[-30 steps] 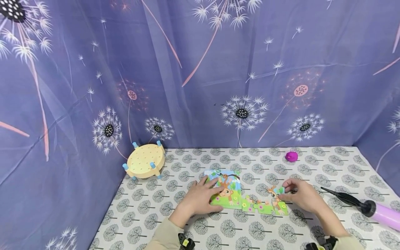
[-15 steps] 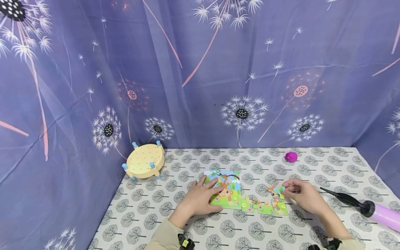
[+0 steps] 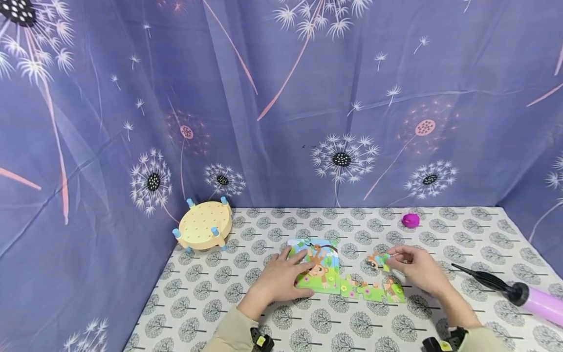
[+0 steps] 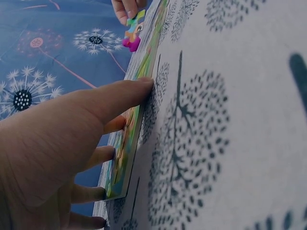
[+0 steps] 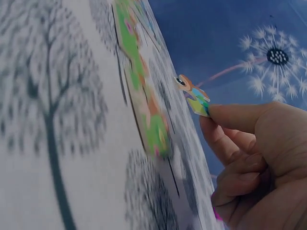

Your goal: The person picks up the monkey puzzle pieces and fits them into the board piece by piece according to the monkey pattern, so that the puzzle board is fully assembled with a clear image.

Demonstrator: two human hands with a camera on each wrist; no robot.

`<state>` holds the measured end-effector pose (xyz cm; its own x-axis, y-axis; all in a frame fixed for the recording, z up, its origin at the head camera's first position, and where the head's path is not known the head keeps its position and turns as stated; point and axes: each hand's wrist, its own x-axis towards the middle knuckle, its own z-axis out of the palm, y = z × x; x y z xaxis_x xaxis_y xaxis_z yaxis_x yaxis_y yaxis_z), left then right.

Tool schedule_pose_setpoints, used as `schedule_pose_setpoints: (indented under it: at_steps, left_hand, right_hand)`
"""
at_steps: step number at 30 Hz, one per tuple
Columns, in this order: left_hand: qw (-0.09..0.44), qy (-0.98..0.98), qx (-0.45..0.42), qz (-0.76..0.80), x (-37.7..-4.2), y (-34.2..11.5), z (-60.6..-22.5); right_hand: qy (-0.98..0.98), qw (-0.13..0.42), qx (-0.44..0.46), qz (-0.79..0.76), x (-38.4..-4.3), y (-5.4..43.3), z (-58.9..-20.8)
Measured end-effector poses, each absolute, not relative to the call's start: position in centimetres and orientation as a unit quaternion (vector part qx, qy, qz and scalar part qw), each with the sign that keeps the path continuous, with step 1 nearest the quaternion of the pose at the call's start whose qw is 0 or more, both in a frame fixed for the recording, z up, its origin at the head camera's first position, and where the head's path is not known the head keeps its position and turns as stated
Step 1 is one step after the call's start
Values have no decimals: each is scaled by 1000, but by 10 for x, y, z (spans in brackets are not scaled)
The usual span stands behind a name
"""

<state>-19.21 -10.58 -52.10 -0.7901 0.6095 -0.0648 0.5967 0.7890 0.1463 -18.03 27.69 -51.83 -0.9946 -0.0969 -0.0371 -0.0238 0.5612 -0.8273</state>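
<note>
With fingers spread, my left hand [image 3: 283, 278] rests on a square picture board [image 3: 323, 281] that shows a hanging monkey. My right hand [image 3: 420, 269] pinches a jigsaw piece [image 3: 378, 261] between thumb and forefinger, its print an eye in orange, blue and green. In the right wrist view the same jigsaw piece [image 5: 195, 98] is held up off the cloth. Below it on the table lies a row of green jigsaw pieces [image 3: 373, 293] beginning at the board's right edge. The right end piece [image 3: 396, 292] sits slightly tilted against its neighbour.
A yellow round pegged stand [image 3: 204, 226] with blue-tipped legs leans at the back left. A small magenta object [image 3: 411, 220] sits near the back edge. To the right lies a purple hand pump [image 3: 538, 300] with a black nozzle. A dandelion curtain [image 3: 281, 122] encloses the tree-print tablecloth [image 3: 264, 225].
My right hand has lifted the eye piece away from the row's right end and shifted it left and back. The left hand stays put on the board.
</note>
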Motion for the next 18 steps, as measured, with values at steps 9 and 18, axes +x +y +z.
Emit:
schedule_pose_setpoints:
  at_steps: [9, 18]
  left_hand:
    - [45, 943, 326, 51, -193, -106, -521]
    - [48, 944, 323, 54, -193, -107, -523]
  right_hand:
    - [876, 47, -57, -478, -186, 239, -519]
    - [865, 75, -45, -493, -192, 195, -517]
